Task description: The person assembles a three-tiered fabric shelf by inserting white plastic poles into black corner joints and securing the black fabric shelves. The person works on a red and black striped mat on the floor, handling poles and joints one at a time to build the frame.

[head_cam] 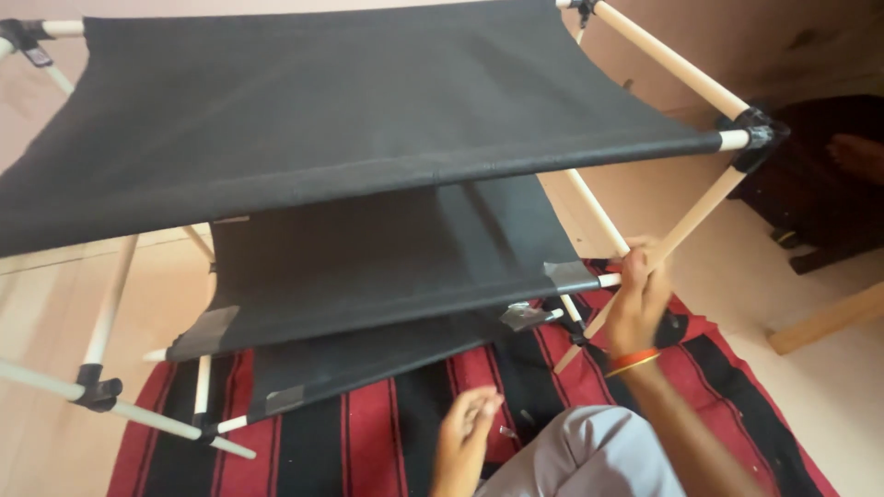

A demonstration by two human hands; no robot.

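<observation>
Right hand (637,293) grips smooth white rod (686,224) beside taut black fabric shelf (387,253).

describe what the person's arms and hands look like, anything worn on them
Both hands are bare, no gloves or rings showing. The right hand has thin orange and yellow bangles at the wrist, and the forearm is unsleeved. The left hand shows nothing worn; its wrist is cut off by the frame edge.

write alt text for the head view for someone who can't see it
A right hand grips a white pole at the corner of a rack with three black fabric shelves. The left hand hovers open below, touching nothing. The rack stands on a red and black striped rug.
</observation>
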